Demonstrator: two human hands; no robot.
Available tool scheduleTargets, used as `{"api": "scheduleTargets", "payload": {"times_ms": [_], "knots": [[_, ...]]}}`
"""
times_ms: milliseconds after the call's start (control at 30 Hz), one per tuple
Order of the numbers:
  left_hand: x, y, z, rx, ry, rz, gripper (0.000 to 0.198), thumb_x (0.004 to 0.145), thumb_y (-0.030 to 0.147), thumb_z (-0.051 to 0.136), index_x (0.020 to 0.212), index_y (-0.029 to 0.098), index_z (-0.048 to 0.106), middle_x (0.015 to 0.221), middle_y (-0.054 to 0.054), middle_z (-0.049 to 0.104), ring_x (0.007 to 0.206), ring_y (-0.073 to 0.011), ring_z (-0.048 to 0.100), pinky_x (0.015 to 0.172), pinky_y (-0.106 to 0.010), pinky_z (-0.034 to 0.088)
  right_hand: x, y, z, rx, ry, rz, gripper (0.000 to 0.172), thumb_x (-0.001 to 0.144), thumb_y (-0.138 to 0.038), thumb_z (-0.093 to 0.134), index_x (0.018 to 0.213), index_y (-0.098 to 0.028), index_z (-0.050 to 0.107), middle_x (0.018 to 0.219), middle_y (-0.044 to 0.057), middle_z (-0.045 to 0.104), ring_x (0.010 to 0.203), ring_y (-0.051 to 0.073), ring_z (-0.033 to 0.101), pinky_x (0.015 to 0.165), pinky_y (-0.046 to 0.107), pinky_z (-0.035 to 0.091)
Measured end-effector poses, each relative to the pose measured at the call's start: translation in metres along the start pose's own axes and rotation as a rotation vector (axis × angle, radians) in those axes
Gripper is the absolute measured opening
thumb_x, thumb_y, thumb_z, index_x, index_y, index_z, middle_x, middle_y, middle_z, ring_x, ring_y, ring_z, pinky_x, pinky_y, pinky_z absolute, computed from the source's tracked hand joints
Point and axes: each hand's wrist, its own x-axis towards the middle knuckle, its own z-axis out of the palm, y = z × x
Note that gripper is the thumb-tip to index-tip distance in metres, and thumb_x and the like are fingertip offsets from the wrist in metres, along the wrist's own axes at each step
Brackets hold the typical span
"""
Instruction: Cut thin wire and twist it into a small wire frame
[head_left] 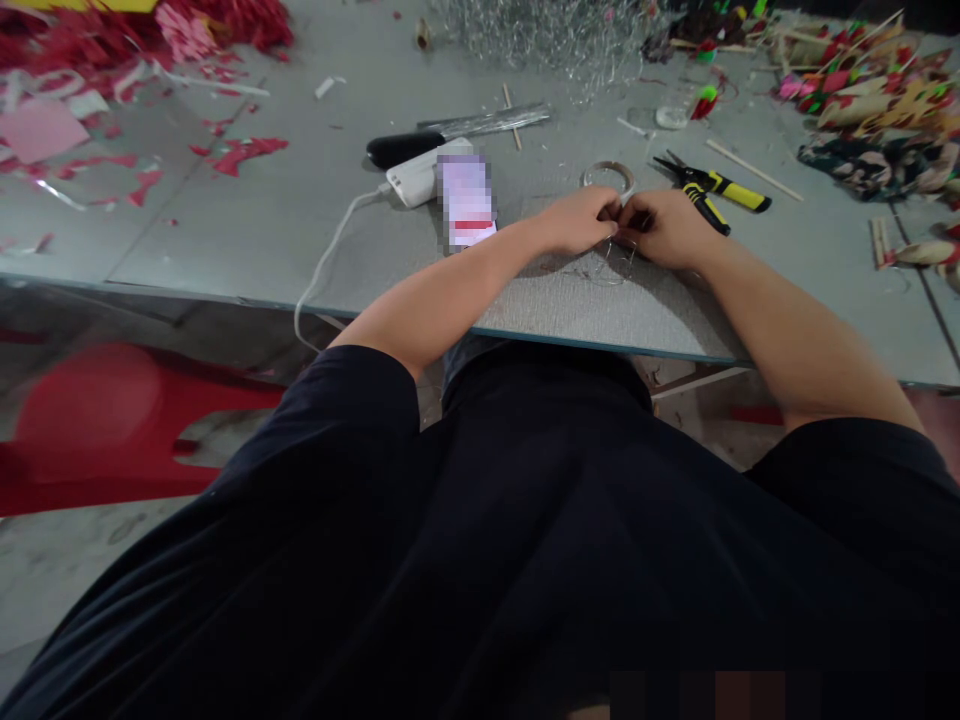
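My left hand (pixel 589 217) and my right hand (pixel 664 225) meet above the front of the table, fingertips pinched close together. Thin, shiny wire (pixel 611 278) loops out just below the fingers, and both hands appear closed on it; the exact spot they grip is hidden. Right behind the fingers lies a roll of tape (pixel 628 176). Pliers with yellow and black handles (pixel 739 193) rest to the right of my right hand. A phone (pixel 466 195) with a lit screen is to the left of my left forearm, leaning on a white power strip (pixel 412 180).
A white cord (pixel 330 250) runs over the table's front edge. Behind are a bundle of silvery wires (pixel 495 120), tangled silver wire (pixel 540 40) and a small clear jar (pixel 670 118). Red scraps (pixel 247 152) lie left, craft pieces (pixel 862 100) right. A red stool (pixel 97 410) stands at lower left.
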Motion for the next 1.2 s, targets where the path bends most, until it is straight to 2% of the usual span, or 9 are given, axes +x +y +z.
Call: {"api": "scheduleTargets", "payload": {"times_ms": [100, 167, 267, 400, 533, 700, 867, 1067, 1200], "knots": [[-0.001, 0.001, 0.000, -0.005, 0.005, 0.015, 0.014, 0.105, 0.020, 0.075, 0.111, 0.032, 0.079, 0.115, -0.008, 0.093, 0.124, -0.0318, 0.080, 0.111, -0.050, 0.054, -0.001, -0.001, -0.001, 0.004, -0.007, -0.012, 0.025, 0.111, -0.046, 0.096, 0.103, -0.030, 0.079, 0.107, 0.005, 0.093, 0.092, 0.025, 0.072, 0.094, 0.045, 0.062], [0.000, 0.000, 0.001, -0.015, 0.002, 0.035, 0.014, 0.108, 0.018, 0.073, 0.108, 0.033, 0.076, 0.104, -0.005, 0.090, 0.120, -0.0284, 0.075, 0.111, -0.047, 0.052, -0.002, -0.004, -0.002, 0.004, -0.013, 0.002, 0.022, 0.111, -0.042, 0.096, 0.103, -0.029, 0.079, 0.110, 0.005, 0.093, 0.094, 0.025, 0.073, 0.095, 0.044, 0.061], [0.003, -0.004, 0.002, -0.038, 0.006, 0.066, 0.018, 0.111, 0.016, 0.072, 0.104, 0.032, 0.070, 0.090, -0.002, 0.082, 0.117, -0.0253, 0.067, 0.109, -0.043, 0.048, -0.003, -0.011, -0.005, 0.021, -0.022, 0.045, 0.038, 0.111, -0.062, 0.097, 0.102, -0.031, 0.078, 0.110, 0.006, 0.093, 0.099, 0.028, 0.074, 0.100, 0.047, 0.062], [0.007, -0.007, 0.004, -0.045, 0.018, 0.062, 0.019, 0.106, 0.014, 0.076, 0.102, 0.032, 0.072, 0.096, -0.004, 0.085, 0.118, -0.0279, 0.075, 0.106, -0.046, 0.049, -0.006, -0.023, -0.009, 0.108, -0.075, 0.136, 0.062, 0.099, -0.097, 0.097, 0.106, -0.038, 0.079, 0.103, 0.005, 0.092, 0.120, 0.037, 0.079, 0.114, 0.061, 0.064], [0.009, -0.009, 0.005, -0.052, 0.019, 0.060, 0.018, 0.110, 0.014, 0.076, 0.102, 0.029, 0.071, 0.094, -0.004, 0.082, 0.116, -0.0270, 0.072, 0.104, -0.045, 0.049, -0.006, -0.022, -0.009, 0.079, -0.064, 0.131, 0.068, 0.097, -0.105, 0.093, 0.104, -0.038, 0.079, 0.108, 0.005, 0.093, 0.121, 0.038, 0.080, 0.116, 0.063, 0.065], [0.010, -0.011, 0.006, -0.054, 0.003, 0.059, 0.023, 0.111, 0.015, 0.075, 0.099, 0.032, 0.066, 0.089, -0.003, 0.079, 0.117, -0.0270, 0.071, 0.102, -0.046, 0.048, -0.001, -0.005, -0.002, -0.002, -0.015, 0.027, 0.041, 0.109, -0.069, 0.096, 0.104, -0.032, 0.080, 0.107, 0.007, 0.092, 0.097, 0.031, 0.078, 0.097, 0.053, 0.065], [0.008, -0.007, 0.006, -0.053, 0.021, 0.037, 0.021, 0.108, 0.014, 0.076, 0.098, 0.030, 0.065, 0.096, -0.006, 0.082, 0.109, -0.0282, 0.077, 0.100, -0.047, 0.051, 0.001, 0.002, 0.001, -0.016, 0.016, -0.022, 0.014, 0.105, -0.027, 0.095, 0.103, -0.028, 0.081, 0.100, 0.005, 0.089, 0.089, 0.028, 0.078, 0.089, 0.046, 0.061], [0.006, -0.006, 0.005, 0.004, 0.033, 0.049, 0.014, 0.105, 0.018, 0.077, 0.102, 0.031, 0.073, 0.105, -0.007, 0.087, 0.116, -0.0299, 0.081, 0.104, -0.049, 0.054, 0.000, -0.002, 0.000, -0.040, 0.010, -0.007, 0.014, 0.107, -0.031, 0.096, 0.104, -0.027, 0.082, 0.105, 0.007, 0.091, 0.092, 0.029, 0.078, 0.094, 0.048, 0.065], [0.005, -0.005, 0.005, 0.040, 0.037, 0.085, 0.015, 0.110, 0.016, 0.074, 0.103, 0.029, 0.069, 0.116, -0.008, 0.088, 0.115, -0.0262, 0.074, 0.106, -0.046, 0.051, 0.000, -0.003, 0.001, -0.048, 0.008, -0.009, 0.015, 0.108, -0.034, 0.095, 0.104, -0.028, 0.082, 0.105, 0.007, 0.091, 0.092, 0.028, 0.076, 0.093, 0.046, 0.064]]}}
